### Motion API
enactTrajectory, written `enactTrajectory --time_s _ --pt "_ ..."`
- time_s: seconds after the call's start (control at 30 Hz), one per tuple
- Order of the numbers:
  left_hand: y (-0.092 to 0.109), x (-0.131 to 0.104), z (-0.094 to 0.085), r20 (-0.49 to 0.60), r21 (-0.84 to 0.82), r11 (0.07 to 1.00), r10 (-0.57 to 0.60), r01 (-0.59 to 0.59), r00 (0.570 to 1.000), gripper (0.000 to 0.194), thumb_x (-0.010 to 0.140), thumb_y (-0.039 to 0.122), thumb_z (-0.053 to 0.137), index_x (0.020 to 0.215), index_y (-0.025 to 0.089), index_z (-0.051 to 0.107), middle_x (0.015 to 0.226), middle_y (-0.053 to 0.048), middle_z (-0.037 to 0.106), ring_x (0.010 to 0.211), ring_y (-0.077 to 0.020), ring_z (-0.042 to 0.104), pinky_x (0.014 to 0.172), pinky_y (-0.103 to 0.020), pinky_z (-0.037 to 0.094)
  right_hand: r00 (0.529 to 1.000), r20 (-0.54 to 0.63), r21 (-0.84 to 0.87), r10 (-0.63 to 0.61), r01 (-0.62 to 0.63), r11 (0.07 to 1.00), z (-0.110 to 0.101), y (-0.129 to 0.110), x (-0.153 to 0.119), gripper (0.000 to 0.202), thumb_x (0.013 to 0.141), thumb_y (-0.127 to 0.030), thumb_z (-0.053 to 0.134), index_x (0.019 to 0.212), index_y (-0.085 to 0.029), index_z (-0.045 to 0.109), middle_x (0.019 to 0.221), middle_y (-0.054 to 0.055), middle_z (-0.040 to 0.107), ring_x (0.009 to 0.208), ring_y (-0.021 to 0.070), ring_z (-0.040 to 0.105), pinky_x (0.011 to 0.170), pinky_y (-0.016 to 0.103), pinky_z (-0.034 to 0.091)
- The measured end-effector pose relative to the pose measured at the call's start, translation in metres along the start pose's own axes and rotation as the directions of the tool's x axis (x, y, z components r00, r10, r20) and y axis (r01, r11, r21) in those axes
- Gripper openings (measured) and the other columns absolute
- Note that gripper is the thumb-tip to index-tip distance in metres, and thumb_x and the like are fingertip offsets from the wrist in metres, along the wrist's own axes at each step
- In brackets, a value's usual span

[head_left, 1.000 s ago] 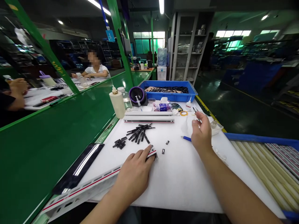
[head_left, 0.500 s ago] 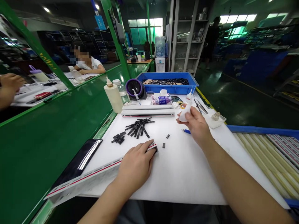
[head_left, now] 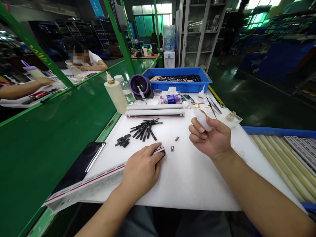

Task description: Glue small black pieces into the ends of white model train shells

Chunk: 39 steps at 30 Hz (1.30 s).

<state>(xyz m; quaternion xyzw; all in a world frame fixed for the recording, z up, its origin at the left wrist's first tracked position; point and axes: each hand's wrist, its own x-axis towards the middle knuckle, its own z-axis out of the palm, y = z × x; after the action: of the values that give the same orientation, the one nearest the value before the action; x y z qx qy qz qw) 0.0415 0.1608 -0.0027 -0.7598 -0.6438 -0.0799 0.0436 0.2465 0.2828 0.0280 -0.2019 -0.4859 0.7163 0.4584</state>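
While pinching white btl. (head_left: 201, 119) w/ R fingers (head_left: 194, 131), gripping red-striped rail (head_left: 98, 176) at far end w/ L fingers (head_left: 151, 149) pressed together, nr. 2 blk. pcs. (head_left: 172, 148) on desk (head_left: 190, 184).

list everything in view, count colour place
rail: 1, white, lower left
strips: many, black, centre
loose pieces: 2, black, beside strips
bars: 2, white, behind strips
panel: 1, black, left
squeeze bottle: 1, white, right hand
tall bottle: 1, cream, far left
bin: 1, blue, far edge
tissues: 1 pack, purple, before bin
syringe: 1, clear, left of tissues
side tray: 1, blue, right
people: 3, mixed clothes, background
left hand: 1, bare, on rail
right hand: 1, bare, raised
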Motion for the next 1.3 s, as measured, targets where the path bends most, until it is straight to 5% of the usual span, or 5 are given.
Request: enactTrajectory --time_s 0.4,0.53,0.77,1.13,1.3 --pt "0.001 0.001 -0.002 -0.026 -0.006 1.000 0.001 -0.001 1.000 0.029 0.094 0.028 0.043 0.102 0.028 0.070 0.142 0.001 0.052 0.105 -0.0239 0.064 0.082 -0.041 0.056 0.993 -0.108 -0.181 -0.043 0.022 0.983 0.024 0.031 -0.009 0.039 0.084 -0.057 0.058 0.073 -0.020 0.058 0.048 -0.006 0.036 0.042 0.0082 0.030 0.041 0.023 0.024" --pt "0.001 0.001 -0.003 -0.019 -0.016 1.000 -0.012 0.012 1.000 0.029 0.093 0.030 0.044 0.101 0.028 0.071 0.143 0.000 0.051 0.106 -0.0246 0.064 0.080 -0.039 0.056 0.966 -0.055 -0.589 -0.253 0.174 0.790 0.028 0.043 -0.019 0.042 0.085 -0.056 0.060 0.069 -0.018 0.064 0.055 -0.001 0.051 0.050 0.0103 0.045 0.048 0.025 0.036" --pt "0.003 0.001 -0.002 0.006 0.013 0.999 -0.038 0.038 0.999 0.028 0.094 0.032 0.043 0.102 0.029 0.069 0.145 0.003 0.048 0.104 -0.0240 0.064 0.072 -0.038 0.056 0.942 0.016 -0.753 -0.336 0.233 0.615 0.029 0.050 -0.021 0.044 0.090 -0.056 0.053 0.069 -0.018 0.065 0.052 -0.001 0.053 0.048 0.0107 0.048 0.048 0.026 0.040" --pt "-0.001 0.005 -0.005 0.041 -0.035 0.998 -0.050 0.051 0.998 0.026 0.090 0.029 0.049 0.104 0.031 0.070 0.146 0.006 0.047 0.105 -0.0201 0.064 0.069 -0.031 0.054 0.929 -0.308 -0.241 -0.205 0.133 0.961 0.012 0.030 0.000 0.050 0.087 -0.067 0.046 0.070 -0.021 0.059 0.045 -0.006 0.037 0.035 0.0082 0.035 0.035 0.024 0.029" --pt "-0.009 0.011 -0.007 0.095 -0.110 0.991 -0.061 0.071 0.994 0.029 0.093 0.033 0.044 0.106 0.036 0.070 0.147 0.011 0.044 0.102 -0.0177 0.065 0.074 -0.031 0.053 0.950 -0.304 -0.092 -0.071 0.045 0.995 -0.005 0.019 0.009 0.038 0.086 -0.059 0.054 0.081 -0.021 0.058 0.065 -0.002 0.060 0.048 0.0083 0.054 0.042 0.021 0.040"
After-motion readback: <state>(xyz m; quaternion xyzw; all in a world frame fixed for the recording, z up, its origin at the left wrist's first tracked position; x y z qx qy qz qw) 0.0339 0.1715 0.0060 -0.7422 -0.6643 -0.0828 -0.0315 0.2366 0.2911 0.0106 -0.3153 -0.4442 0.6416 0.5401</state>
